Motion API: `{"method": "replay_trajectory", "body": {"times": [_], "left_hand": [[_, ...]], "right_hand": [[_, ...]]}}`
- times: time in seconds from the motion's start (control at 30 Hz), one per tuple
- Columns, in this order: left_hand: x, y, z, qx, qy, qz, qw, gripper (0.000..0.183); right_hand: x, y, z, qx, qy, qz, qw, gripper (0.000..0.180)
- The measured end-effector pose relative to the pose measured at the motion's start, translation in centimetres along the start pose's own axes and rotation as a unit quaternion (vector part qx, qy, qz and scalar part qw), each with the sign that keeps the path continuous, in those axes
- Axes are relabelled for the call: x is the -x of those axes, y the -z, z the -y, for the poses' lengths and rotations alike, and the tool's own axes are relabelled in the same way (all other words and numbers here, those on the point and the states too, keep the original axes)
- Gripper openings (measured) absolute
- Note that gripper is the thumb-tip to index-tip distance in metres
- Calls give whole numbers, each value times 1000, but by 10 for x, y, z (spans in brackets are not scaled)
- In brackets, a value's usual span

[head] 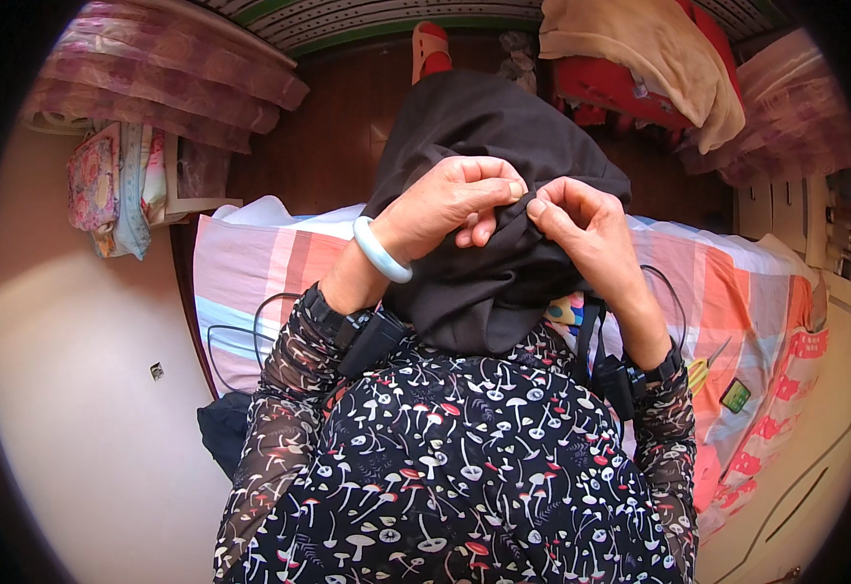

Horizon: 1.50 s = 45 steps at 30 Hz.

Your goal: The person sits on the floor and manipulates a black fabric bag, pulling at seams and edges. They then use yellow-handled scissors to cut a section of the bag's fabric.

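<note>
Black fabric [462, 292] lies in loose folds over my lap. My left hand [462, 197] pinches one edge of it between thumb and forefinger, its other fingers curled below. A short way to the right, my right hand [579, 219] grips the same edge with thumb and fingertip. Between the two pinches the cloth is gathered into a small fold. Whether a needle or thread is held there is too small to tell. A pale bangle [382, 250] circles my left wrist.
Checked bedding [717, 270] spreads on both sides of me. Scissors with yellow handles [699, 374] and a small device with a green screen [735, 396] lie on it at right. A tan cloth [630, 44] drapes over a red object, and a red-and-cream shoe [430, 52] is ahead.
</note>
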<state>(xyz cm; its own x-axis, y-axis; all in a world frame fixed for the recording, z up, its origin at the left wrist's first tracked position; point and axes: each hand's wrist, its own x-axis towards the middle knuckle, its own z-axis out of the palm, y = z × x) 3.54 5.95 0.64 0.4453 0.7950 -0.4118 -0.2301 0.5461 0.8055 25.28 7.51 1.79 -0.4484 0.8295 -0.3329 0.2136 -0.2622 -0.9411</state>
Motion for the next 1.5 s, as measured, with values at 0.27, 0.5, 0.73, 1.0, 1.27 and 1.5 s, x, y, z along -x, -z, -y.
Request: {"method": "replay_trajectory", "body": {"times": [0.27, 0.5, 0.73, 1.0, 1.27, 1.5], "left_hand": [[-3, 1, -2, 13, 6, -6, 1000, 16], [-8, 3, 1, 2, 12, -6, 1000, 18], [-8, 5, 2, -2, 8, -10, 1000, 18], [12, 3, -18, -10, -158, -105, 982, 19], [52, 1, -7, -406, -257, -218, 849, 8], [52, 1, 7, -434, -272, -215, 832, 13]], "right_hand": [[-5, 2, -3, -74, -1, 17, 997, 12], [-4, 3, 0, -89, -24, 16, 996, 12], [-3, 3, 1, -73, -33, 11, 997, 13], [-1, 4, 1, -58, -15, -9, 998, 14], [11, 0, -2, -18, 64, -69, 995, 11], [-7, -2, 23, 313, 321, -119, 886, 27]]}}
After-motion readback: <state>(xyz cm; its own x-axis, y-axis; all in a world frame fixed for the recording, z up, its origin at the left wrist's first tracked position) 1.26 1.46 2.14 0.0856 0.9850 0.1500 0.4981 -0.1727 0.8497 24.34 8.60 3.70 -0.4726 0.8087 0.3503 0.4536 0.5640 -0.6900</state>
